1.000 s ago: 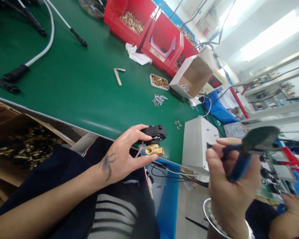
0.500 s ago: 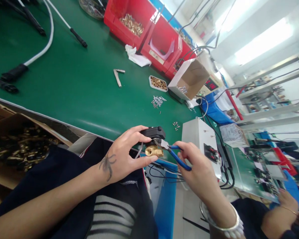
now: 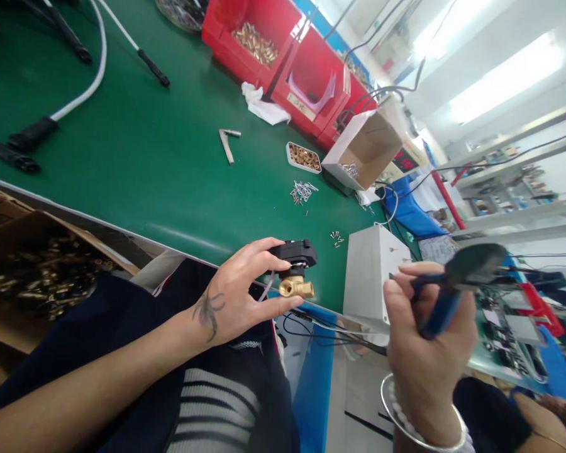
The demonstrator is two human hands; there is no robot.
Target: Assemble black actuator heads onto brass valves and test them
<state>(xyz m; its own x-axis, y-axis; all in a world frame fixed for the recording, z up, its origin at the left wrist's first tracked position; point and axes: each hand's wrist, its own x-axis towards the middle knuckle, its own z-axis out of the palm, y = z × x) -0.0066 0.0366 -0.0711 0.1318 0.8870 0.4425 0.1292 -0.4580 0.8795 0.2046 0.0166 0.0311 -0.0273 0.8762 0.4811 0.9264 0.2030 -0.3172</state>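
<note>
My left hand (image 3: 240, 286) grips a brass valve (image 3: 298, 288) with a black plastic head (image 3: 296, 253), fingers on the black top and thumb under the brass body. A grey cable runs from it beside my palm. It is held just over the table's front edge. To the right, clear of the valve, my right hand (image 3: 429, 355) is raised, closed around the blue handles of pliers (image 3: 474, 264). Their jaws point right and are smeared by motion, so I cannot tell whether they are apart.
A white metal box (image 3: 368, 267) stands between my hands. Small screws (image 3: 303, 191), a tray of brass parts (image 3: 304, 157), an angled metal tool (image 3: 226, 146), red bins (image 3: 249, 44) and a cardboard box (image 3: 365, 148) lie beyond. Brass pieces fill a carton (image 3: 61, 277) at left.
The pliers have come away from the valve: my right hand has swung right and up with them, turning their jaws rightward. My left hand still holds the valve in about the same place.
</note>
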